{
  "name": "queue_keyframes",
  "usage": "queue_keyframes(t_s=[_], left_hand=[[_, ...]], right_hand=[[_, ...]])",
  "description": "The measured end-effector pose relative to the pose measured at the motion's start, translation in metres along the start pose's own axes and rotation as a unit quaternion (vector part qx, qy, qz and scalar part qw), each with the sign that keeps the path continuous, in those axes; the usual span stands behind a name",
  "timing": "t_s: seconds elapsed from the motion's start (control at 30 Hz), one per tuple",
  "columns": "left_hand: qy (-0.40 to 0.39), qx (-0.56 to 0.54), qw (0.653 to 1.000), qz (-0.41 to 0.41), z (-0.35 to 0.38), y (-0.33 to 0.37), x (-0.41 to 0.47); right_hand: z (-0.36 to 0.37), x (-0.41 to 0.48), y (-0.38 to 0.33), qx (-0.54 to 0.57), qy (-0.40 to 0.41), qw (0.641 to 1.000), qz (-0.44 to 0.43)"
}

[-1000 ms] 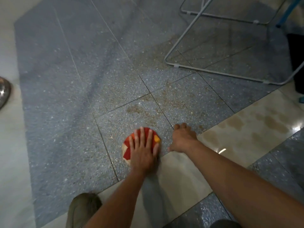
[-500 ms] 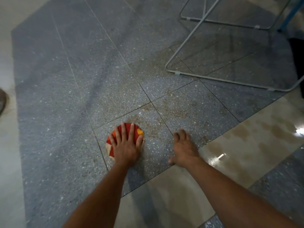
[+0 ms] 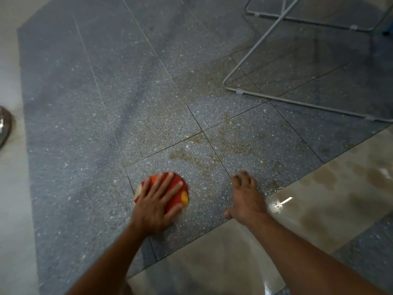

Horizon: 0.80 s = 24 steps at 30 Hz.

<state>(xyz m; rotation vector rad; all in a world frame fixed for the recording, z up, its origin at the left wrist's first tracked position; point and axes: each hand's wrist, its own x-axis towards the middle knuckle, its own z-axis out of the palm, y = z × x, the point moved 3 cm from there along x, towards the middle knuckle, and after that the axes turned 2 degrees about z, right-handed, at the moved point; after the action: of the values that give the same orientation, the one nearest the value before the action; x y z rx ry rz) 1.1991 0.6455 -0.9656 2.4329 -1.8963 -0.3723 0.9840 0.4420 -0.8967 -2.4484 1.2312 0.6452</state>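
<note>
A round red cloth pad (image 3: 177, 191) with yellow and cream patches lies flat on the grey speckled floor tile (image 3: 85, 116). My left hand (image 3: 156, 204) presses on it with straight, spread fingers and covers most of it. My right hand (image 3: 247, 199) rests flat on the floor to the right of the pad, fingers pointing away from me, holding nothing. Brown dirty smears (image 3: 212, 150) spread over the tiles just beyond both hands.
A grey metal tube frame (image 3: 274, 99) stands on the floor at the upper right. A shiny round metal object (image 3: 3, 126) shows at the left edge. Wet beige tile (image 3: 331, 201) with brown patches lies to the right.
My left hand slid the pad left across the tile, then back a little to the right, and its fingers now point up and right. My right hand stayed planted on the floor.
</note>
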Motion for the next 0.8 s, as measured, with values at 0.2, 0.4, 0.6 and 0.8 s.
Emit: queue_keyframes(t_s=[0.2,0.4,0.6,0.8], left_hand=[[0.007,-0.086,0.951,-0.296,-0.026,0.002,0.108],[0.011,-0.059,0.994,-0.089,-0.008,0.091,0.108],[-0.005,0.007,0.994,0.105,0.019,0.036,0.0],[0.011,-0.052,0.973,-0.224,-0.018,-0.025,0.062]], right_hand=[[-0.003,-0.001,-0.001,0.02,0.009,1.0,-0.001],[-0.005,-0.001,-0.003,0.019,0.011,1.0,0.003],[-0.002,0.0,-0.002,0.018,0.008,1.0,0.003],[0.002,0.002,-0.001,0.016,0.009,1.0,0.002]])
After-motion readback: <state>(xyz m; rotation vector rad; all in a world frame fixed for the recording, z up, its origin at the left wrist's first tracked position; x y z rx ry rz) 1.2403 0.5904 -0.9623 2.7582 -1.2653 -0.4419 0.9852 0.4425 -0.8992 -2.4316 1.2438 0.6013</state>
